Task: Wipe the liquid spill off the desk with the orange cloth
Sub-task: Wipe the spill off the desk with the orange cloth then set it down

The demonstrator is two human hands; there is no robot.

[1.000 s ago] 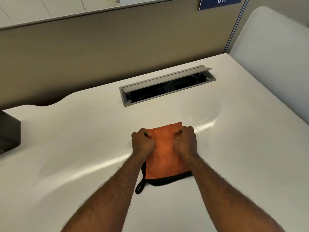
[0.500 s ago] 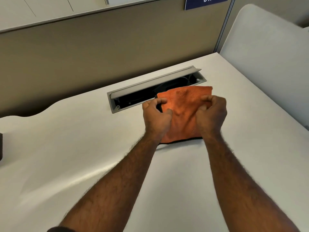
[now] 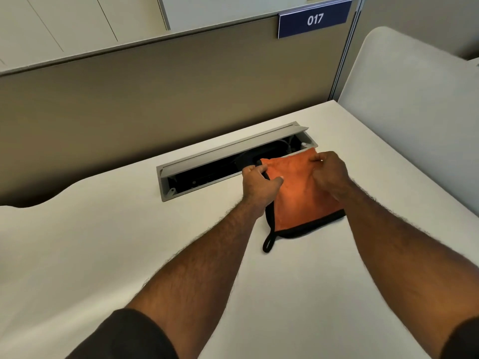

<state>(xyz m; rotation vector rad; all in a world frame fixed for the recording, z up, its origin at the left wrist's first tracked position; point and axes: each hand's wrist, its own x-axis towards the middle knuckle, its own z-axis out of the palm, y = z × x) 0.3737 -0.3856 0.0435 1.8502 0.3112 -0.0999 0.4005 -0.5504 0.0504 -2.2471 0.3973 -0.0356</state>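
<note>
i see the orange cloth [image 3: 303,198] lying on the white bench [image 3: 103,242], its far edge lifted just in front of the open grey cable tray [image 3: 233,161]. my left hand [image 3: 259,185] is pinching the cloth's far left corner, my right hand [image 3: 329,172] is clenched on the far right corner. the cloth's black trim and loop [image 3: 268,242] trail toward me. a blue sign [image 3: 313,20] reading 017 hangs on the partition [image 3: 155,94].

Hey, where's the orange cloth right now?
In the head view, the orange cloth lies right of centre on the white desk, its far edge at the open cable tray, pinched at its far corners by the left hand and right hand.
</note>
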